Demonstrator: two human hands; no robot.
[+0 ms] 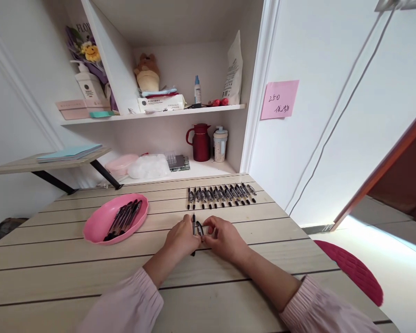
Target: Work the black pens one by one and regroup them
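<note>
My left hand is closed around a black pen that points away from me over the wooden table. My right hand pinches a small black pen cap right beside that pen. Both hands meet near the table's middle. A row of several black pens lies side by side just beyond my hands. A pink bowl to the left holds several more black pens.
Shelves behind the table carry a red jug, a tumbler, a pink box, a plastic bag, bottles and a tissue box. A pink note sticks on the white door. A red mat lies on the floor at right.
</note>
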